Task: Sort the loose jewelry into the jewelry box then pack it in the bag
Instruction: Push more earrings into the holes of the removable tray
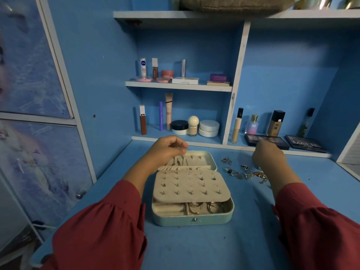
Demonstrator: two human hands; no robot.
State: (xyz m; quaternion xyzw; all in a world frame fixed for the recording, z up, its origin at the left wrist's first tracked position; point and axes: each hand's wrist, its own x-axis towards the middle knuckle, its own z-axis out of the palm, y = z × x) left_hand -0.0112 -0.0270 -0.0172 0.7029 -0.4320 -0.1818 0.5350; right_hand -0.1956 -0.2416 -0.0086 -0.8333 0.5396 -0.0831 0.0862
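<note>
A mint-green jewelry box [192, 219] lies open on the blue desk. Its cream earring panel [191, 186] carries several studs, and rings lie in the front compartment [206, 207]. Chains hang inside the raised lid [202, 158]. My left hand [167, 151] hovers over the lid's left side with fingers curled, thumb and fingertips close together; whether it pinches a chain is unclear. My right hand [268, 154] reaches down over the loose jewelry [245, 172], a scatter of silver and gold pieces right of the box. Its fingers are hidden behind the hand and blurred. No bag is in view.
Shelves at the back hold cosmetics: bottles, tubes, jars [208, 128] and two dark palettes [303, 144] just beyond the loose jewelry. A cabinet door with a knob [80, 194] stands at the left. The desk's right edge [348, 170] meets a white panel.
</note>
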